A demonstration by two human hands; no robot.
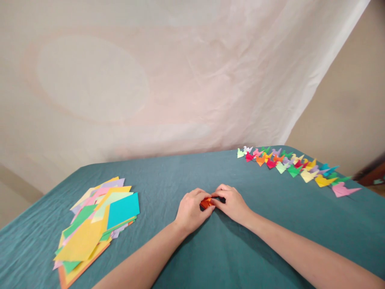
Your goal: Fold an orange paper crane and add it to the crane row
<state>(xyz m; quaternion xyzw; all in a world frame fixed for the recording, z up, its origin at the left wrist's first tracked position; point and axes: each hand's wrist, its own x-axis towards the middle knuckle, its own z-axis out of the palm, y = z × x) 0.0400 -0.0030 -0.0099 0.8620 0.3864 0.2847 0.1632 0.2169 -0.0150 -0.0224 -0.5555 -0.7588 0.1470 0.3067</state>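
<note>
A small folded piece of orange paper [206, 202] lies on the teal tablecloth [186, 172] near the middle. My left hand [191, 210] and my right hand [231, 203] meet over it, fingers curled and pinching it from both sides. Most of the paper is hidden under my fingers. Both forearms reach in from the bottom edge.
A loose stack of coloured paper squares [96, 218], with a cyan sheet on top, lies at the left. A row of several folded paper cranes [293, 165] in many colours runs along the far right of the table. A pale cloth backdrop [168, 80] hangs behind.
</note>
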